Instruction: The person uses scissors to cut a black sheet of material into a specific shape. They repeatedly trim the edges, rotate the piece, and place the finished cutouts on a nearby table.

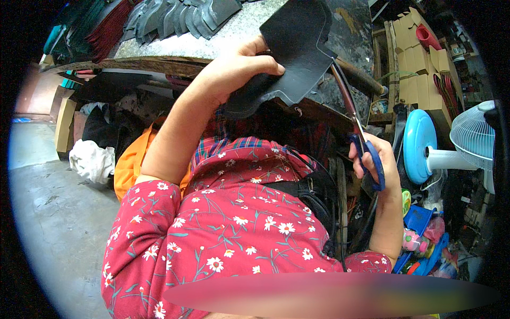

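A black, leather-like sheet with a curved, stepped outline is held up in front of me at the table's near edge. Gripping its left side is my left hand, thumb on top and fingers hidden beneath. My right hand has its fingers through the blue handles of a pair of scissors. The long metal blades point up and left, and their tips meet the sheet's right edge. How far the blades stand apart is hard to see.
Several dark cut pieces lie overlapping on the table, beside dark red stacked material. On the right stand cardboard boxes and a white and blue fan. White cloth and an orange bag sit at left.
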A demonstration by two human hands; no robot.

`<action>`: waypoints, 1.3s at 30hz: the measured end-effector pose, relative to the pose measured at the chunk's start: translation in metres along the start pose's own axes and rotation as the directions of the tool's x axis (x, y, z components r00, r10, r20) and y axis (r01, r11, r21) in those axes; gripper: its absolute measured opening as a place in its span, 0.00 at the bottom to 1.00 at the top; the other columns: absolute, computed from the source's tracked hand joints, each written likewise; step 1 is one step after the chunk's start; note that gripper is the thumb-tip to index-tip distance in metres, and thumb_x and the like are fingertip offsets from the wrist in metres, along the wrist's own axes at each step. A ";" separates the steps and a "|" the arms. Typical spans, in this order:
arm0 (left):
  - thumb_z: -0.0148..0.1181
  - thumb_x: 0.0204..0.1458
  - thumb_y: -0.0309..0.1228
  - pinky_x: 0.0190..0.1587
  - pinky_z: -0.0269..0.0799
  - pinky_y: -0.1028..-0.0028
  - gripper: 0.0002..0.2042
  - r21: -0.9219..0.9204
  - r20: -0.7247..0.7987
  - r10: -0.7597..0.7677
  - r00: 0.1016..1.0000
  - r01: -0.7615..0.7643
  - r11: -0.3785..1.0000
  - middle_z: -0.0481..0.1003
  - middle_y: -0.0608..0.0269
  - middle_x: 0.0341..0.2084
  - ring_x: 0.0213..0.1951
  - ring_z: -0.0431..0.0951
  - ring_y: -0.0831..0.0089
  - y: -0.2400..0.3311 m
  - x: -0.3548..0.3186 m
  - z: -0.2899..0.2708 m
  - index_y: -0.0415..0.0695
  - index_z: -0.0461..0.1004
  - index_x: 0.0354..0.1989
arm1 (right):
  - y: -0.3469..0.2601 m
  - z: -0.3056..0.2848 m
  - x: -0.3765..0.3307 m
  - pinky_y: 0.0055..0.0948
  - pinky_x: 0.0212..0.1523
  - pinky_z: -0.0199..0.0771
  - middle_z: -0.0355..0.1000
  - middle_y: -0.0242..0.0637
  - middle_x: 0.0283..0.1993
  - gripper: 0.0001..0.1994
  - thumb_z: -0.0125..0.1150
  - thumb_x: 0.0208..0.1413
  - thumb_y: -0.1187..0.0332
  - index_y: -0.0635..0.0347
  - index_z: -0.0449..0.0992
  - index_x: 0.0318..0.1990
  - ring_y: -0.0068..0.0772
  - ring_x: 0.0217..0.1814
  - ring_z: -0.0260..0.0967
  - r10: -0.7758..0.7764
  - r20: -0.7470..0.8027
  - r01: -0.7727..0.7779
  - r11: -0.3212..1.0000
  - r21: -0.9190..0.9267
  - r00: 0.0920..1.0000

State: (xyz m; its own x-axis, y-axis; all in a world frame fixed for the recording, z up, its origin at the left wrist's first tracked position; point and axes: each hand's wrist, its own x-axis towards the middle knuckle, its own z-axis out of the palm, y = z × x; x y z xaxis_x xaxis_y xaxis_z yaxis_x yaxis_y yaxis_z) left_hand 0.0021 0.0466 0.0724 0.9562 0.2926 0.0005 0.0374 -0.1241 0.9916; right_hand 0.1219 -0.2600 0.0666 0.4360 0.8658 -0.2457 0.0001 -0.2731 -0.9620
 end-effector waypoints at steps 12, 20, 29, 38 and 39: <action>0.64 0.38 0.33 0.25 0.53 0.77 0.13 0.079 -0.045 0.054 0.997 -0.051 0.996 0.58 0.76 0.18 0.24 0.58 0.82 0.008 0.002 -0.001 0.46 0.63 0.17 | -0.006 -0.001 -0.003 0.13 0.15 0.52 0.65 0.26 0.16 0.13 0.63 0.49 0.60 0.63 0.71 0.30 0.14 0.14 0.60 0.031 0.016 -0.032 0.999 0.017 0.999; 0.64 0.37 0.32 0.25 0.52 0.77 0.14 0.155 -0.070 0.055 0.996 -0.044 0.987 0.56 0.77 0.18 0.23 0.57 0.82 0.010 0.001 -0.005 0.47 0.61 0.16 | -0.005 -0.003 -0.004 0.13 0.15 0.52 0.65 0.26 0.16 0.13 0.63 0.49 0.61 0.63 0.71 0.30 0.14 0.14 0.60 0.045 0.020 -0.045 0.999 -0.011 0.999; 0.61 0.39 0.33 0.33 0.62 0.76 0.11 0.145 0.018 0.000 1.000 -0.003 0.989 0.69 0.67 0.22 0.30 0.67 0.77 0.010 0.003 -0.009 0.38 0.74 0.28 | -0.003 -0.002 -0.003 0.14 0.15 0.53 0.64 0.26 0.15 0.17 0.64 0.50 0.57 0.64 0.71 0.30 0.14 0.13 0.60 0.017 0.033 -0.017 1.000 0.008 0.999; 0.64 0.37 0.32 0.25 0.53 0.77 0.13 0.073 -0.046 0.049 0.998 -0.046 0.996 0.59 0.75 0.17 0.23 0.60 0.82 0.011 0.001 -0.003 0.45 0.63 0.16 | 0.000 -0.001 -0.002 0.14 0.15 0.52 0.63 0.26 0.14 0.22 0.64 0.50 0.50 0.64 0.70 0.30 0.14 0.13 0.58 -0.013 0.043 0.010 0.998 0.063 0.999; 0.64 0.37 0.32 0.25 0.53 0.77 0.13 0.072 -0.049 0.047 0.998 -0.043 0.996 0.59 0.75 0.17 0.23 0.60 0.82 0.011 0.001 -0.003 0.45 0.63 0.16 | 0.001 0.000 -0.002 0.14 0.14 0.52 0.63 0.26 0.14 0.23 0.64 0.50 0.49 0.64 0.70 0.29 0.14 0.13 0.58 -0.030 0.049 0.025 0.996 0.091 0.998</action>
State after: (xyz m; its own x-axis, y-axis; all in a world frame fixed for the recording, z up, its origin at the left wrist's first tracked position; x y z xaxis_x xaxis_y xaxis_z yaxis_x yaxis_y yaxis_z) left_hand 0.0026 0.0481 0.0834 0.9415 0.3328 0.0532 0.0170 -0.2044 0.9787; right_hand 0.1214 -0.2625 0.0659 0.3915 0.8928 -0.2226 -0.0711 -0.2119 -0.9747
